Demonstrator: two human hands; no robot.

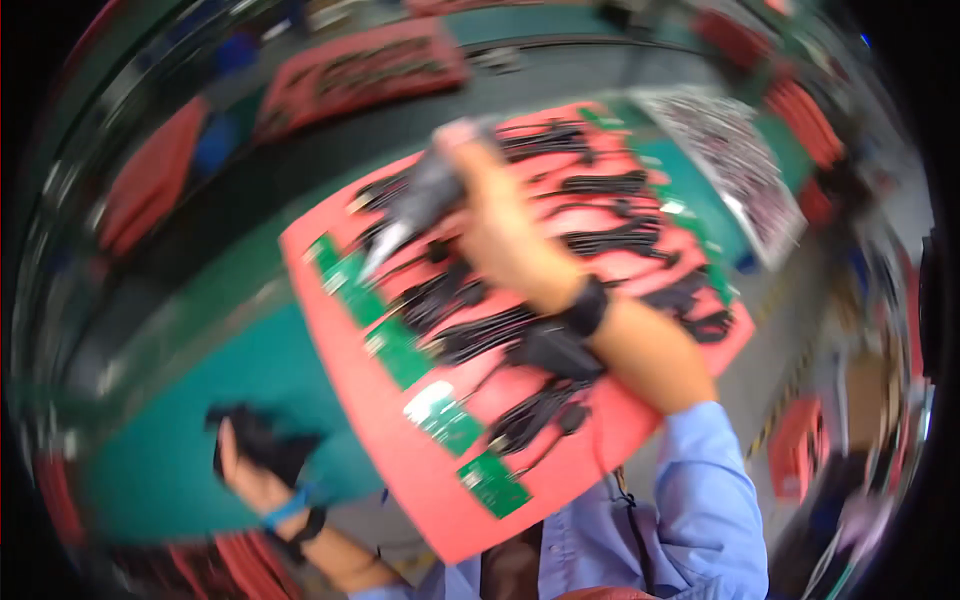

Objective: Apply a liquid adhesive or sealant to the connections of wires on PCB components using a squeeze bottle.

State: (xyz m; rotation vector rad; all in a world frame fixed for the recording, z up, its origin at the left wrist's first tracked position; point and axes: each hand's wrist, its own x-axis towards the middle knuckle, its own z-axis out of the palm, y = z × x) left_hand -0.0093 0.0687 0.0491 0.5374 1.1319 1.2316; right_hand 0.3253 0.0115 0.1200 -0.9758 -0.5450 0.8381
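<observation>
Closest to the camera, the person's right hand (495, 225) has its fingers wrapped around a grey tool (430, 190) with a pale, pointed tip. That tip sits above or against the row of green circuit boards (400, 355) along the pink board's (330, 340) left edge, toward its upper left corner; blur hides whether it touches. A slip of the grip could scratch or push a circuit board, since nothing visible clamps them down. Black cable bundles (608, 240) fill the middle of the pink board, and a loose loop could snag on the tool. Right under the wrist, a black block (555, 350) stands in the way of a lower forearm and could be knocked aside. Beyond the left edge, over the green table (220, 385), the left hand (255, 470) has a black item (285, 440) at its fingers; whether they grasp it cannot be told. A clear-wrapped pack (730, 160) lies past the upper right edge, and a loaded red tray (365, 70) beyond the upper left corner.
</observation>
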